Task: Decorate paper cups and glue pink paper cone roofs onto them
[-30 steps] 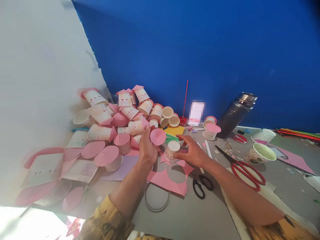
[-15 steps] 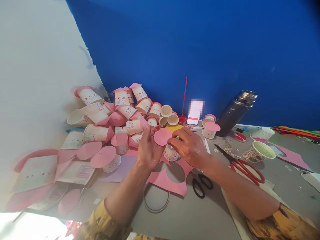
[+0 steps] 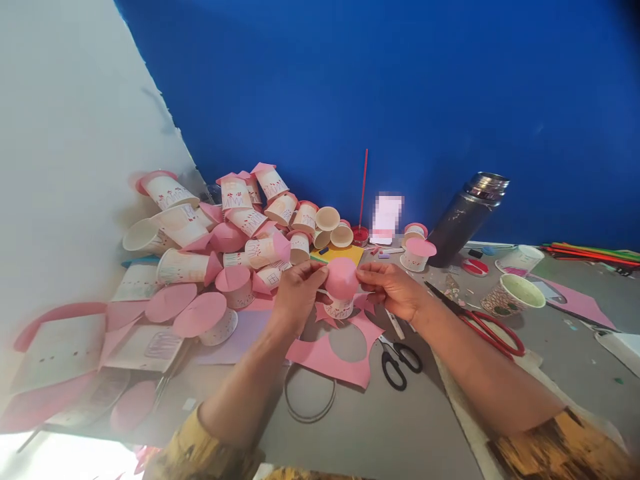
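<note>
My left hand (image 3: 300, 290) pinches the left edge of a round pink paper piece (image 3: 343, 277). Its right edge is between the thumb and fingers of my right hand (image 3: 393, 287). Just below stands a small white paper cup (image 3: 340, 308) with drawn marks, its top hidden by the pink paper. Whether the two touch I cannot tell. Under and in front of the cup lies a pink sheet (image 3: 325, 360) with round holes cut out. Black-handled scissors (image 3: 400, 367) rest to its right, and a ring of tape (image 3: 310, 400) is nearer me.
Left, decorated paper cups with pink tops (image 3: 200, 313) are heaped against the wall. Behind are a yellow sheet (image 3: 353, 253) and a phone (image 3: 386, 220). A dark flask (image 3: 467, 217), red-handled scissors (image 3: 493, 330) and a patterned cup (image 3: 513, 297) stand or lie right.
The pink round has moved right, over the cup. My right hand has gone from above the cup to the paper's right edge; the small green thing at its fingers no longer shows.
</note>
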Available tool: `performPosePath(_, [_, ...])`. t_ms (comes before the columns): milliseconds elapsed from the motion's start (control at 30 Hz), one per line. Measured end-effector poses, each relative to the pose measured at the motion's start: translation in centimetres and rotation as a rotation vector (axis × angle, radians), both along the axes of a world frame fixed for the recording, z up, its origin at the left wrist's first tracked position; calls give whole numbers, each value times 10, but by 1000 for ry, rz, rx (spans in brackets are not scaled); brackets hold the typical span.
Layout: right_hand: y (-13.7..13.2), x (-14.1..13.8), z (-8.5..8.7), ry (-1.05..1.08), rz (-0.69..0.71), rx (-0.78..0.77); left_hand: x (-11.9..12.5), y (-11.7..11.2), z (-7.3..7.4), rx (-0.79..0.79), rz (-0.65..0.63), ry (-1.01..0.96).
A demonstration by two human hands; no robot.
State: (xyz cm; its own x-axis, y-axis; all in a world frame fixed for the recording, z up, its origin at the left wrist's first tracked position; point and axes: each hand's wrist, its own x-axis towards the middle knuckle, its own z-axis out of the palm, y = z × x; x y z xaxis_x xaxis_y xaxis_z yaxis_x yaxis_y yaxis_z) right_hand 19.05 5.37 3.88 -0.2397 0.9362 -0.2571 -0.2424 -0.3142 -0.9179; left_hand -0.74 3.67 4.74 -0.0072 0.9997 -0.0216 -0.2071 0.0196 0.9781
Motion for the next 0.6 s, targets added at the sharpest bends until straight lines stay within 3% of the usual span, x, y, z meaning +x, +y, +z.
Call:
performPosePath(167, [6, 1, -18, -3, -25, -45, 2, 1, -3, -42, -5, 199])
performPosePath(333, [9, 0, -26, -33, -48, -70, 3, 8, -11, -79, 9, 186])
performPosePath(600, [11, -2, -33, -72, -77, -69, -1, 16, -19, 6, 47, 241])
